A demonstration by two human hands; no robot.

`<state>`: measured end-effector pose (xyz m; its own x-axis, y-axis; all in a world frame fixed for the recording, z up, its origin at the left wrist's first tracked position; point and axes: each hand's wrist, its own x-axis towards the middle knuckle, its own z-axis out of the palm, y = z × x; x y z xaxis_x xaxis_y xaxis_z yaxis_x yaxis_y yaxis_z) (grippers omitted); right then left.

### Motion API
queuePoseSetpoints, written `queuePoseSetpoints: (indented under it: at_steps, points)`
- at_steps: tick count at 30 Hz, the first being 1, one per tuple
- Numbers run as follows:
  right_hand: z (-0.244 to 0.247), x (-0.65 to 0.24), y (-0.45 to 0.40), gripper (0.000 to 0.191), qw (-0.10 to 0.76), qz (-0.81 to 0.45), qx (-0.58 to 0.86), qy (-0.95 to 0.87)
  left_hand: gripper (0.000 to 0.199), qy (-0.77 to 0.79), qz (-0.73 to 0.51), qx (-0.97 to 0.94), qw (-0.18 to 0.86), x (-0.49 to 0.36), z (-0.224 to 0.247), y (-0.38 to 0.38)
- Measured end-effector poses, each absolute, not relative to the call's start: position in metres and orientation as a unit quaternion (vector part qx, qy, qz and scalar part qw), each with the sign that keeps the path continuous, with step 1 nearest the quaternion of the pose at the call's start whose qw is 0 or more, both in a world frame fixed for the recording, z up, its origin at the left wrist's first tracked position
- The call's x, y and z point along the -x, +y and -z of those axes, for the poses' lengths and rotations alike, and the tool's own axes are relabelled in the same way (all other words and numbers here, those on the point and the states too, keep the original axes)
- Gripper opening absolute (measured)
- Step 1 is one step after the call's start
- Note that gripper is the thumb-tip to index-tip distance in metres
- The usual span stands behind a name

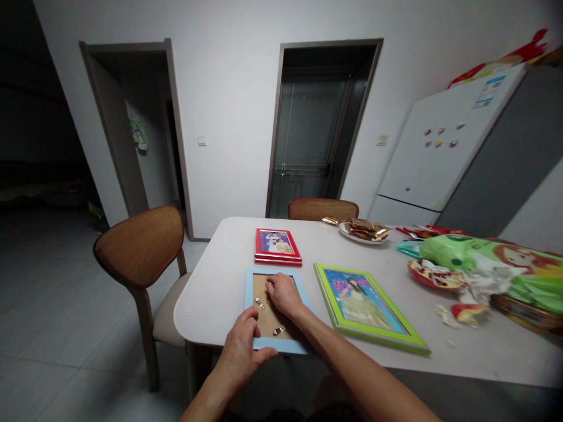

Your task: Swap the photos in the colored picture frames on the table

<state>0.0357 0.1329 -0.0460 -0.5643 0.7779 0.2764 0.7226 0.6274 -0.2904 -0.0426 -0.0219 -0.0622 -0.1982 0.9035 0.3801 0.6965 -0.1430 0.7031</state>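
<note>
White table (206, 293), near edge: spread left hand (241, 341) is bracing blue frame (285, 345), right hand (285, 295) working its backing (263, 323), can't tell if pinching, next probably needing steadiness.

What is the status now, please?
Left hand on blue rectangular frame, back side up. Right hand at its brown backing. Green framed picture alongside, right.

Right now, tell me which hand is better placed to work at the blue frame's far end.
Probably the right hand: it sits over the brown backing near that end of the blue frame, while the left hand rests at the near left corner.
</note>
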Motion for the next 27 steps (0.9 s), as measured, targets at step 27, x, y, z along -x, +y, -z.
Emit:
queuePoseSetpoints:
  at_steps: [27]
  points:
    - [0.038, -0.094, 0.099, 0.022, 0.159, -0.108, 0.390, -0.901, 0.029, 0.636, -0.425, -0.629, 0.135, 0.041, 0.058, -0.021]
